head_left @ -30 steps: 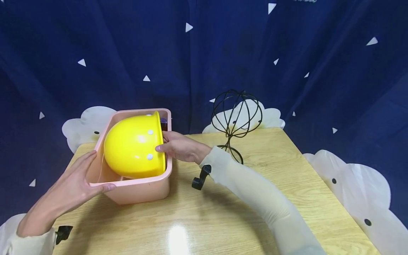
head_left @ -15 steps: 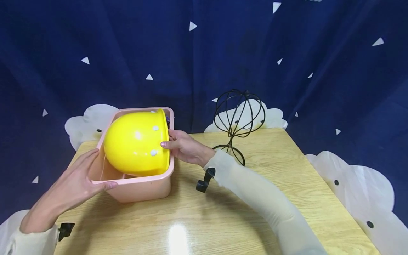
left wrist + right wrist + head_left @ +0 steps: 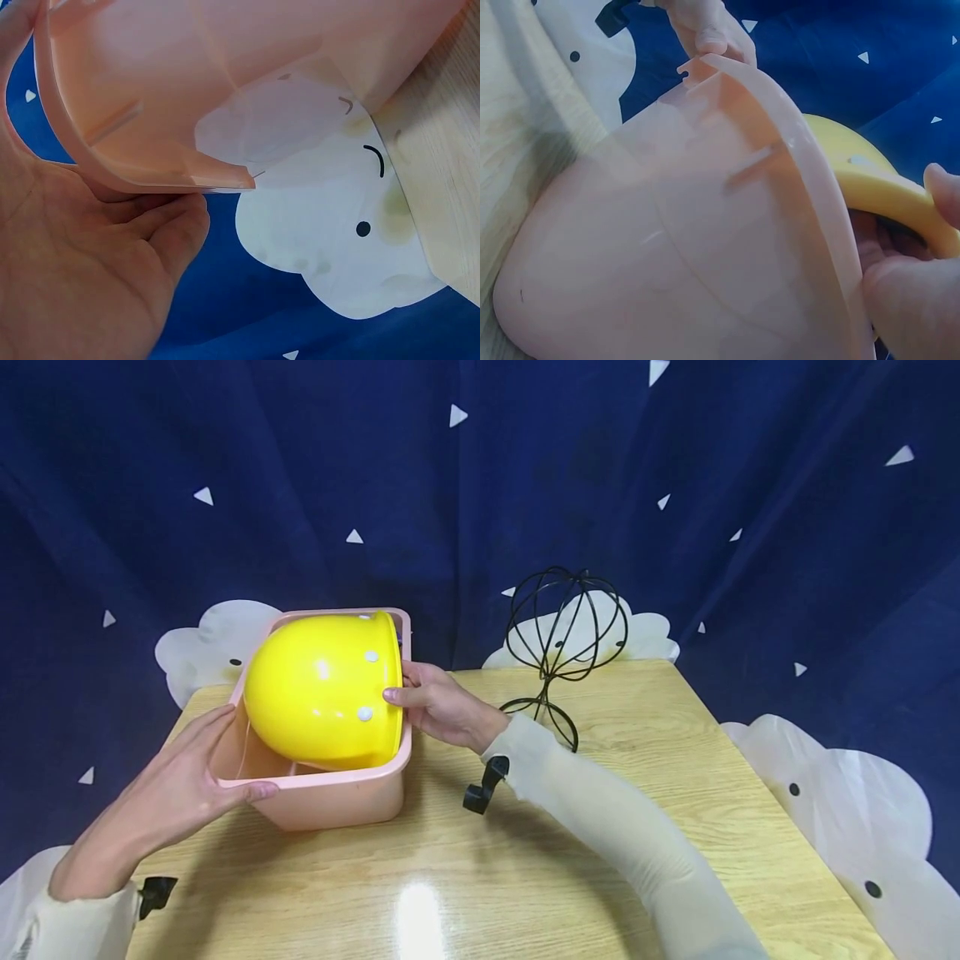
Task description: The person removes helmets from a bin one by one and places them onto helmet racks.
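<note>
A yellow hard hat [image 3: 315, 693] with white rivets lies on its side in the mouth of a pink plastic bin [image 3: 330, 802], its dome to the left and its open side to the right. My right hand [image 3: 442, 702] pinches the hat's brim, thumb on the outside and fingers tucked inside, as the right wrist view also shows around the brim [image 3: 885, 191]. At the bin's near left corner my left hand [image 3: 165, 793] holds the rim [image 3: 112, 176], thumb along the front and fingers on the left side. Most of the bin's inside is hidden by the hat.
A black wire stand [image 3: 546, 677] with a round cage top stands at the back of the wooden table [image 3: 525, 860], right of the bin. A dark blue curtain [image 3: 450, 510] with white triangles and clouds hangs behind. A small purple patch [image 3: 400, 639] shows beside the brim.
The hard hat has risen slightly and shifted right within the bin, so its brim now overlaps the bin's right rim. My right hand moved with it; my left hand keeps its hold.
</note>
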The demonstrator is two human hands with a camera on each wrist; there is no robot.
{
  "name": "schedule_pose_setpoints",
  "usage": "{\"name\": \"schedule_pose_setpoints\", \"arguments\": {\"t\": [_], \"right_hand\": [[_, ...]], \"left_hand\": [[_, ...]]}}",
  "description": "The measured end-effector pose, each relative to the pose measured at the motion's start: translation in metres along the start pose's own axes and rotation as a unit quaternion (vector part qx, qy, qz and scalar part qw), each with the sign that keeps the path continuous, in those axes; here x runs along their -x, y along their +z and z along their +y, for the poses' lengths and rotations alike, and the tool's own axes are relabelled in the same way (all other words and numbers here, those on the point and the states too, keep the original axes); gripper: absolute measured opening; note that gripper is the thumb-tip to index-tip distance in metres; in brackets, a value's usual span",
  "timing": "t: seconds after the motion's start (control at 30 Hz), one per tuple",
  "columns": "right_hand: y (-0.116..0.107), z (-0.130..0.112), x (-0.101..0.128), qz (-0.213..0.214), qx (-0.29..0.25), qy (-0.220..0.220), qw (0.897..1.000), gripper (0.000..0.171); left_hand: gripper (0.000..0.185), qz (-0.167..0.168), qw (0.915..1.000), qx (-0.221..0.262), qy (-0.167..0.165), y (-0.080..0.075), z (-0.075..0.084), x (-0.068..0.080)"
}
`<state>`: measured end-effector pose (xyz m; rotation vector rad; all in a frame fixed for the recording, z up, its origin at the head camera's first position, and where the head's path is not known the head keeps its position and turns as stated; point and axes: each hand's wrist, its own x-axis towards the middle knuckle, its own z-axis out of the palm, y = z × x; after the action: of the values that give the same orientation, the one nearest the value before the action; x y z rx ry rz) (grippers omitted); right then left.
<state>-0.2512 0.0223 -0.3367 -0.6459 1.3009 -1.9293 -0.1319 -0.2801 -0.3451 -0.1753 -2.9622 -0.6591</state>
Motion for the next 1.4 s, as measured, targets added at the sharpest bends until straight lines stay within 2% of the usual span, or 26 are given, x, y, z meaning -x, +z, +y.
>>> {"name": "schedule_pose_setpoints", "arguments": {"t": [0.53, 0.7, 0.9, 1.13, 1.4], "right_hand": [[-0.001, 0.003, 0.002, -0.011, -0.015, -0.022, 1.000, 0.050], [-0.002, 0.001, 0.004, -0.019, -0.018, -0.052, 0.998, 0.049], [0.000, -0.014, 0.009, -0.033, -0.019, -0.099, 0.994, 0.046], [0.005, -0.030, 0.018, -0.047, -0.028, -0.131, 0.990, 0.046], [0.013, -0.049, 0.030, -0.067, -0.049, -0.160, 0.984, 0.045]], "left_hand": [[0.117, 0.003, 0.9999, 0.012, 0.003, 0.003, -0.001, 0.002], [0.117, 0.003, 0.9999, 0.016, 0.004, 0.003, 0.000, 0.003], [0.119, 0.004, 0.9999, 0.011, 0.005, 0.002, -0.001, 0.002], [0.115, 0.021, 0.9992, 0.022, 0.027, 0.004, -0.004, 0.001], [0.115, 0.013, 0.9996, 0.015, 0.019, 0.003, -0.003, 0.000]]}}
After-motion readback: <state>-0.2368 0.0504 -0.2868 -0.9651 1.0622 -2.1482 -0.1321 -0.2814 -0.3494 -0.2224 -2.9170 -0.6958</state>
